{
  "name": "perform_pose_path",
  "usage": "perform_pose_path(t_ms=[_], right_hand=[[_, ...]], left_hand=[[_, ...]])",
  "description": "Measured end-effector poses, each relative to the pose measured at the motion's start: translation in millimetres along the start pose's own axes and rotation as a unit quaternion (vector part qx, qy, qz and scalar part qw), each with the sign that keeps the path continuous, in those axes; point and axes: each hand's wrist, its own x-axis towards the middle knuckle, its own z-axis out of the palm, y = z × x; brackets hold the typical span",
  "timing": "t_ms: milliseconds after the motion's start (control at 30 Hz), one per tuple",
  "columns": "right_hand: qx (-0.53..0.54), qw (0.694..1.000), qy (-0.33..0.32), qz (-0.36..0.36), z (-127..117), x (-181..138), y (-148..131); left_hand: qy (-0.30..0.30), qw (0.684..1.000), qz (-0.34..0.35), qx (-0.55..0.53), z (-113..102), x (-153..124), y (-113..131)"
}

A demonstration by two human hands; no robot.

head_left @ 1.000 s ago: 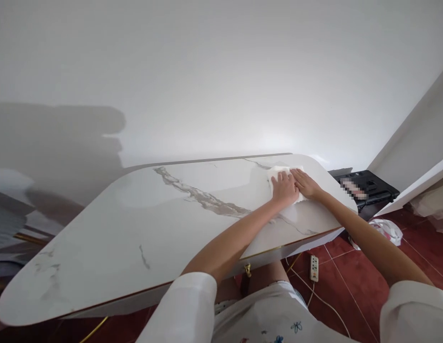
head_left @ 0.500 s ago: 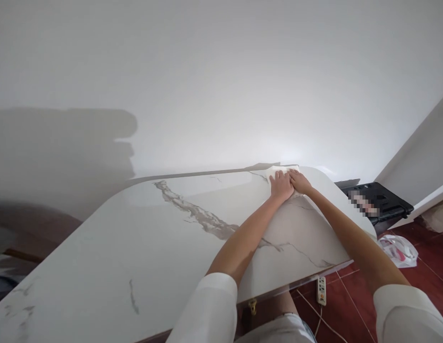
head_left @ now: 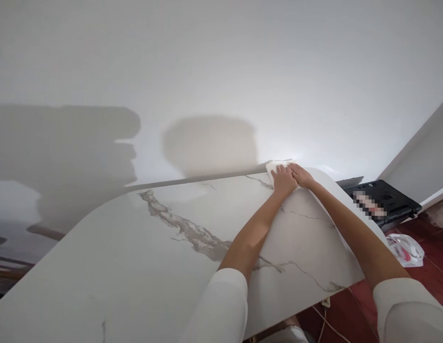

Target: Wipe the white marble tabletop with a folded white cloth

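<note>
A white cloth (head_left: 272, 167) lies at the far edge of a white marble-patterned tabletop (head_left: 110, 247), right against the wall. My left hand (head_left: 284, 180) presses on the cloth, its fingers bent over it. Close beside it, touching it, my right hand (head_left: 302, 176) also grips the cloth, at its right part. The palms hide much of the cloth. Both arms reach straight out across the table's right half.
A plain wall (head_left: 214, 62) rises behind the table. Off the right end stands a black case (head_left: 395, 197), with a clear plastic bag (head_left: 405, 250) on the red tiled floor (head_left: 353, 309). A power strip (head_left: 325, 302) shows below the front edge.
Both hands have shifted slightly right along the far edge with the cloth. A rounded shadow has appeared on the wall. The view has moved a little, and the table now covers most of the power strip.
</note>
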Motion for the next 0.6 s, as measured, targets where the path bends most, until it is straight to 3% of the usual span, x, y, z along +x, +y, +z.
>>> perform_pose_path(t_ms=[300, 600], right_hand=[[0.004, 1.000, 0.005, 0.015, -7.0, -22.4, 20.2], [-0.021, 0.998, 0.035, -0.045, -5.2, -62.6, 20.6]], left_hand=[[-0.012, 1.000, 0.011, -0.008, 2.1, -6.2, 22.6], [-0.025, 0.999, 0.038, -0.009, -14.9, -44.8, 37.3]])
